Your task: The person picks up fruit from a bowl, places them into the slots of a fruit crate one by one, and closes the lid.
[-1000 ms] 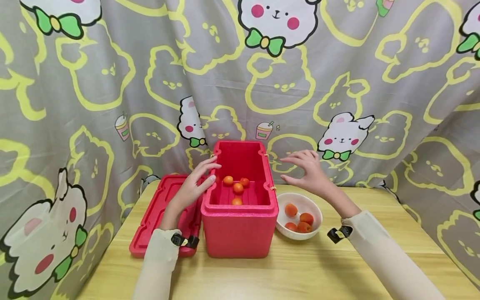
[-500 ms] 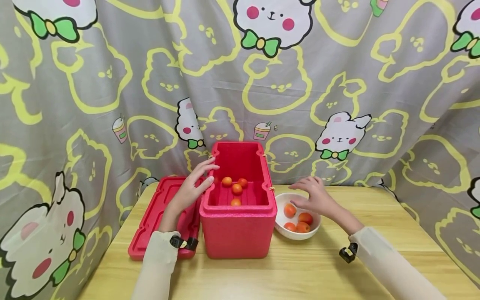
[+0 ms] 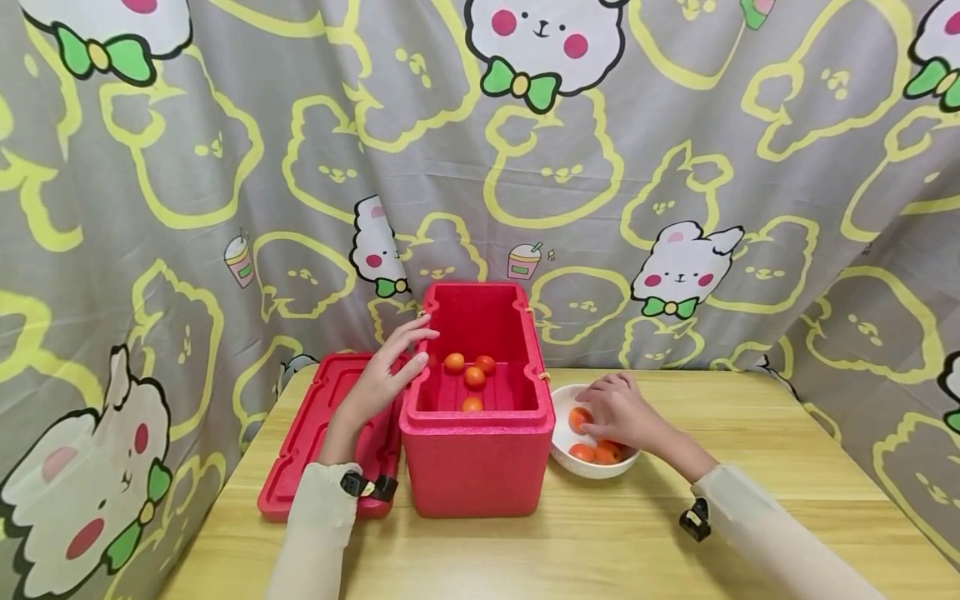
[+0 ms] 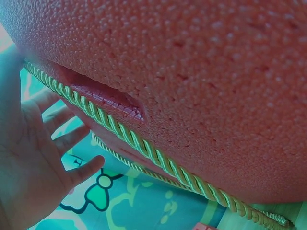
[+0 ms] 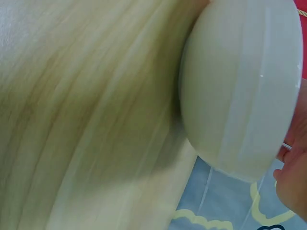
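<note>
My left hand (image 3: pixel 381 385) lies along the left rim of the red foam box (image 3: pixel 476 475), its fingers extended over the edge. In the left wrist view, the open left hand (image 4: pixel 43 158) is beside the box wall, by a twisted yellow rope (image 4: pixel 139 143). My right hand (image 3: pixel 618 412) reaches down into the white bowl (image 3: pixel 592 472); its thumb and fingertips pinch a round orange-red fruit (image 3: pixel 578 418). More such fruits (image 3: pixel 582 452) lie in the bowl, partly hidden by the hand. Several orange fruits (image 3: pixel 474 377) rest on the box floor.
The red box lid (image 3: pixel 300 467) lies on the wooden table (image 3: pixel 712 525), left of the box. A patterned grey curtain (image 3: pixel 450 183) hangs behind and at both sides. Small black cameras (image 3: pixel 367 485) are strapped near both wrists.
My right hand has come down from above the table, beside the box, into the bowl, and its fingers have closed about a fruit. The left hand stays on the rim.
</note>
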The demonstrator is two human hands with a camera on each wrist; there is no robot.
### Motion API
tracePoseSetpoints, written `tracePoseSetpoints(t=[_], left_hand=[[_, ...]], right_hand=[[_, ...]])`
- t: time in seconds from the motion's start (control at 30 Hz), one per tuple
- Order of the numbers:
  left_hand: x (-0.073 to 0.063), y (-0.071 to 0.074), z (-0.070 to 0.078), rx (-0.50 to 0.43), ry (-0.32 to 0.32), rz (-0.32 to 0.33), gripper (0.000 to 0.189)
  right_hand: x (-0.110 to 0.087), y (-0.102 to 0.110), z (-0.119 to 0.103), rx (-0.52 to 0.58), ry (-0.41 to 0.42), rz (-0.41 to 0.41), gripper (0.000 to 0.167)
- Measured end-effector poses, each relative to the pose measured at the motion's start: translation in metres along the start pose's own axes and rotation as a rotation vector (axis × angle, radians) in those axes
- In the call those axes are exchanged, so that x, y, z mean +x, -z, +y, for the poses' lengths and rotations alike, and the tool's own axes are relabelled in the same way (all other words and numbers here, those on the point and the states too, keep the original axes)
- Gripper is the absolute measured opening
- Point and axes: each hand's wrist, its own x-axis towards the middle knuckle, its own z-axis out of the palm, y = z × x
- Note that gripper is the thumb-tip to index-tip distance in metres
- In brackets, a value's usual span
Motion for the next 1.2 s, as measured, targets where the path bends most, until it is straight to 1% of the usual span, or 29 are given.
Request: tracePoseSetpoints(t=[0.17, 0.4, 0.9, 1.2], left_hand=[[0.0, 0.0, 0.0, 0.005, 0.0, 0.004, 0.044], [0.001, 0.001, 0.003, 0.009, -0.014, 0.002, 0.043], [0.0, 0.0, 0.004, 0.006, 0.001, 0.005, 0.045], [0.001, -0.001, -0.002, 0.001, -0.013, 0.017, 0.045]], right_hand=[[0.001, -0.006, 0.002, -0.065, 0.042, -0.002, 0.039], [0.0, -0.009, 0.002, -0.095, 0.087, 0.019, 0.038], [0.001, -0.015, 0.0, -0.138, 0.071, -0.01, 0.035], [0.002, -0.015, -0.002, -0.153, 0.067, -0.008, 0.032]])
